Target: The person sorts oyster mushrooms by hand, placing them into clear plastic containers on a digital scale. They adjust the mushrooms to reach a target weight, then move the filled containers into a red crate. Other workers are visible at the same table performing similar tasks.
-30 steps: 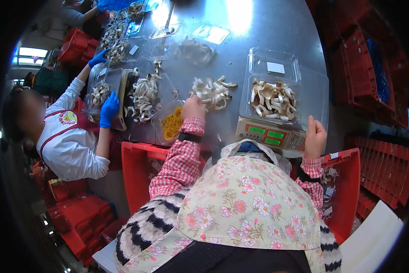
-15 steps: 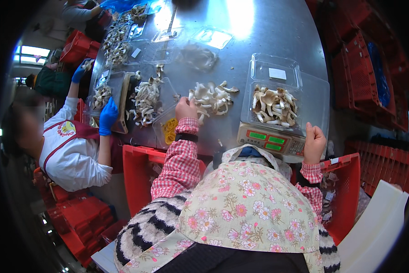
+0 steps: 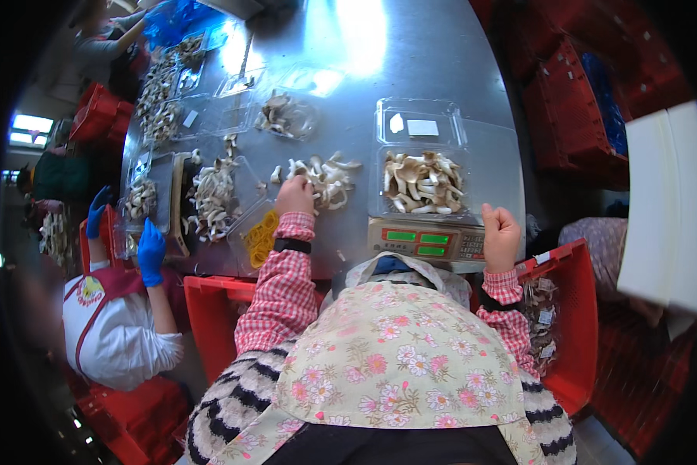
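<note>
My left hand is at the left edge of a loose pile of pale oyster-type mushrooms on the metal table. Its fingers are curled against the pile, and what they pinch is hidden. A clear hinged plastic box full of mushrooms sits on a digital scale with lit green displays; its raised lid bears a white label. My right hand is closed by the scale's right end, thumb against the fingers, with nothing visible in it. One small mushroom lies left of the pile.
Yellow rubber bands lie in a clear tray left of my arm. Beyond them is another mushroom heap. A co-worker's blue-gloved hand is at the left. Red crates flank me, one holding packed boxes. A white box is at the far right.
The view has shifted, sliding the table leftward. Mushrooms now show in the far clear container, blurred before. The co-worker's raised glove has come down. The white box at right has moved upward.
</note>
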`<state>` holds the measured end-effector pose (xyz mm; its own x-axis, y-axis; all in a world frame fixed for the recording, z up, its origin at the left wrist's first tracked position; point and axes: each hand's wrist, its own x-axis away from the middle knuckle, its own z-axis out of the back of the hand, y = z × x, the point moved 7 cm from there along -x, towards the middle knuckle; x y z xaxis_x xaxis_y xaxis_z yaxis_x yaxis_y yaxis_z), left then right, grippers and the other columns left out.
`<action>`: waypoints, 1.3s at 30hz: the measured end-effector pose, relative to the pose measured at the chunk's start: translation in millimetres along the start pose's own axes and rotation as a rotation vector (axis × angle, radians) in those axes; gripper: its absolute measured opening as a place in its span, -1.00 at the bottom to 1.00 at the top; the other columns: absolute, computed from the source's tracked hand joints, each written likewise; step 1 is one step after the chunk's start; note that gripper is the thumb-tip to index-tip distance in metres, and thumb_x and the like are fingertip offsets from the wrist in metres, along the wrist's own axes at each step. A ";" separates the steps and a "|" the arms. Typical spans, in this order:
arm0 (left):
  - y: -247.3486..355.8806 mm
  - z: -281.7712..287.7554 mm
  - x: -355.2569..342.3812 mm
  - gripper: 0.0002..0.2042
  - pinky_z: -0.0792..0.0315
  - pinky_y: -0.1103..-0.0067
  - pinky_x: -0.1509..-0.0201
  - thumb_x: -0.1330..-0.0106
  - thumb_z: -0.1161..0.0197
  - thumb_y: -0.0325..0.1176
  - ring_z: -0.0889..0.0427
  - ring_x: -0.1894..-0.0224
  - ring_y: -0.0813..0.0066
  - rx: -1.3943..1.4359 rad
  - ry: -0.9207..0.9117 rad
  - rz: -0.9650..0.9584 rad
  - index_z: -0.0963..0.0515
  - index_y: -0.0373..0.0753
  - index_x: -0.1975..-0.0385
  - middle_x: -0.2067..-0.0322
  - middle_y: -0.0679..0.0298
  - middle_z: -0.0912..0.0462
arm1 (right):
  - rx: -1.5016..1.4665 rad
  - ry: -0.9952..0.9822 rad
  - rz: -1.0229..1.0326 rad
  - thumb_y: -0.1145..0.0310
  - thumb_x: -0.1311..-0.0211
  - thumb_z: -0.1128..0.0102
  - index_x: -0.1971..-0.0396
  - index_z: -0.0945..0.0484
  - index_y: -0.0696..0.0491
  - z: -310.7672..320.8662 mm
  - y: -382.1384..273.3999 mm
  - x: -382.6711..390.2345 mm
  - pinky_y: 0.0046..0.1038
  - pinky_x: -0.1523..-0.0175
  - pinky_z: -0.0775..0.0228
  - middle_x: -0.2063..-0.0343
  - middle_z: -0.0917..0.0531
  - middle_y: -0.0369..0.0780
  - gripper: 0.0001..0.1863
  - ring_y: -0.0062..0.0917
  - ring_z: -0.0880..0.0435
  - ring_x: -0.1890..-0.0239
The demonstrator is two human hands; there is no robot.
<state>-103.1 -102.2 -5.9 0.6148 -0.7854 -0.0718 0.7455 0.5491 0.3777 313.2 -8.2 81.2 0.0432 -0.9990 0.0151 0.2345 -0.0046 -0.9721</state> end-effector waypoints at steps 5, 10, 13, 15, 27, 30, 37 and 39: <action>22.9 47.4 2.9 -0.90 -0.46 0.47 0.36 -0.15 -0.31 -0.40 -0.60 0.43 0.27 0.355 0.107 0.004 -0.60 -0.27 0.39 0.41 0.16 -0.60 | -0.010 0.013 -0.052 0.34 -0.27 -0.20 0.75 -0.14 0.03 1.2 0.7 -1.9 -0.59 0.55 0.11 0.71 -0.11 -0.49 -0.52 -0.79 -0.03 0.60; 125.0 106.9 41.6 -0.88 -0.51 0.55 0.41 -0.09 -0.28 -0.51 -0.63 0.45 0.35 0.363 0.253 -0.633 -0.60 -0.24 0.36 0.39 0.18 -0.62 | 0.032 -0.112 0.000 0.35 -0.24 -0.21 0.74 -0.22 0.06 -35.3 -17.9 4.5 -0.59 0.54 0.01 0.73 -0.15 -0.47 -0.57 -0.77 -0.08 0.62; 172.3 109.7 67.5 -0.85 -0.51 0.56 0.44 -0.06 -0.25 -0.52 -0.65 0.45 0.33 0.410 0.116 -0.799 -0.61 -0.20 0.35 0.37 0.21 -0.63 | 0.090 -0.221 0.024 0.33 -0.21 -0.24 0.71 -0.27 0.09 -53.2 -25.3 8.4 -0.58 0.53 -0.05 0.74 -0.22 -0.45 -0.61 -0.77 -0.13 0.62; 199.0 104.6 82.4 -0.86 -0.52 0.57 0.47 -0.04 -0.28 -0.55 -0.65 0.47 0.34 0.450 0.038 -0.892 -0.62 -0.24 0.37 0.42 0.22 -0.62 | 0.060 -0.138 -0.016 0.33 -0.20 -0.24 0.70 -0.28 0.09 -42.5 -23.7 4.9 -0.59 0.53 -0.06 0.74 -0.23 -0.45 -0.62 -0.77 -0.14 0.61; 275.0 42.3 87.7 -0.85 -0.48 0.42 0.46 -0.09 -0.13 -0.45 -0.60 0.42 0.24 0.261 -0.203 -1.055 -0.53 -0.15 0.32 0.41 0.26 -0.52 | 0.004 0.168 -0.072 0.37 -0.25 -0.19 0.69 -0.23 0.07 49.8 5.6 12.9 -0.63 0.50 0.00 0.68 -0.18 -0.48 -0.61 -0.80 -0.11 0.58; 278.9 46.9 85.6 -0.82 -0.49 0.43 0.44 -0.10 -0.15 -0.45 -0.61 0.42 0.21 0.325 -0.187 -1.010 -0.54 -0.14 0.27 0.39 0.25 -0.55 | -0.047 0.144 -0.095 0.37 -0.25 -0.20 0.69 -0.23 0.07 45.3 12.9 16.4 -0.63 0.50 0.00 0.69 -0.18 -0.48 -0.61 -0.80 -0.11 0.58; 214.9 88.9 48.7 -0.82 -0.49 0.52 0.45 -0.13 -0.24 -0.54 -0.61 0.53 0.29 0.530 0.097 -0.749 -0.59 -0.20 0.27 0.35 0.18 -0.62 | -0.030 0.094 -0.036 0.36 -0.26 -0.20 0.69 -0.25 0.08 33.5 6.5 9.7 -0.65 0.53 0.00 0.70 -0.21 -0.49 -0.61 -0.83 -0.13 0.60; 178.7 93.9 38.2 -0.86 -0.46 0.56 0.47 -0.14 -0.26 -0.53 -0.61 0.55 0.38 0.517 0.170 -0.638 -0.60 -0.23 0.29 0.36 0.20 -0.62 | -0.038 0.075 -0.055 0.35 -0.26 -0.20 0.69 -0.26 0.08 31.0 6.2 9.9 -0.65 0.53 0.00 0.70 -0.21 -0.49 -0.62 -0.83 -0.13 0.60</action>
<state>29.4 -61.0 145.6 0.1762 -0.8242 -0.5382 0.7771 -0.2191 0.5901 345.3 -16.7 82.5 -0.0414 -0.9978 0.0525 0.1975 -0.0596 -0.9785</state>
